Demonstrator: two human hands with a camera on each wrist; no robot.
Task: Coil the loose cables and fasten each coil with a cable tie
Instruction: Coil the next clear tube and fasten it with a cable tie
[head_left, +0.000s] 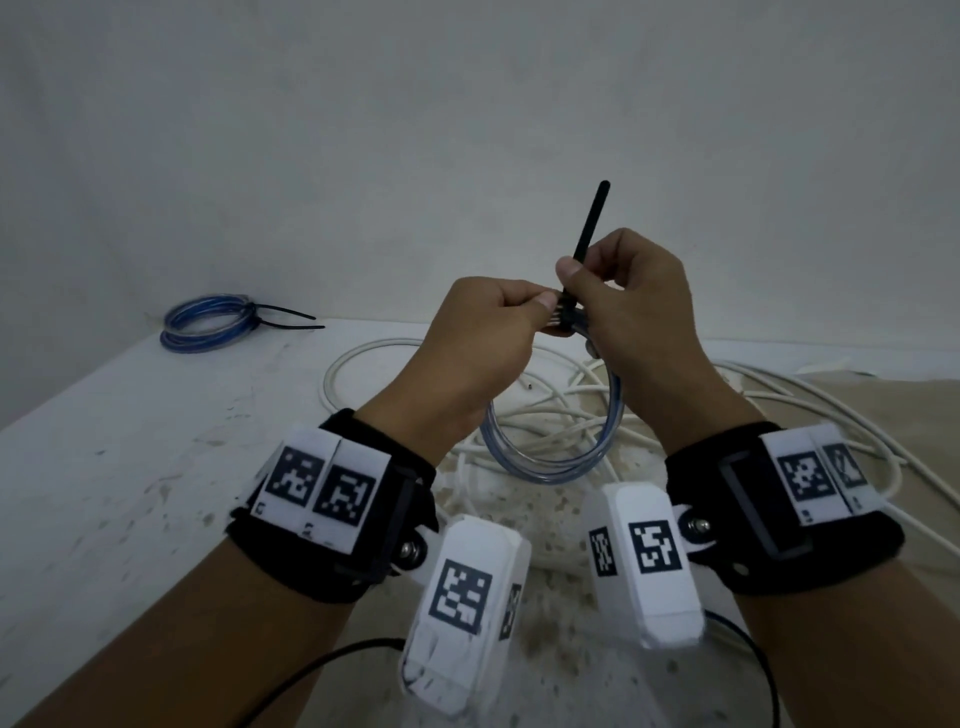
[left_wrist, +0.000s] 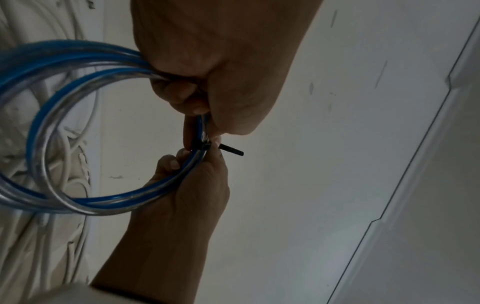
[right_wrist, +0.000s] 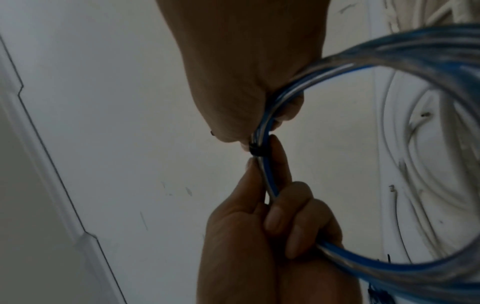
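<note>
A: Held item?
B: Blue cable coil (head_left: 550, 457), raised above the white cables (head_left: 571, 395); left hand (head_left: 478, 353) grips its top, right hand (head_left: 628, 296) pinches the black cable tie (head_left: 589, 223).
A: Obscured?
B: The tie's head, behind fingers.
A: Far left?
B: Tied blue coil (head_left: 208, 325).

Head: looks forward and down over both wrists at the desk (head_left: 130, 415) and wall | Wrist views: close, from below, along each hand | Shared: blue cable coil (head_left: 550, 457), black cable tie (head_left: 589, 223).
</note>
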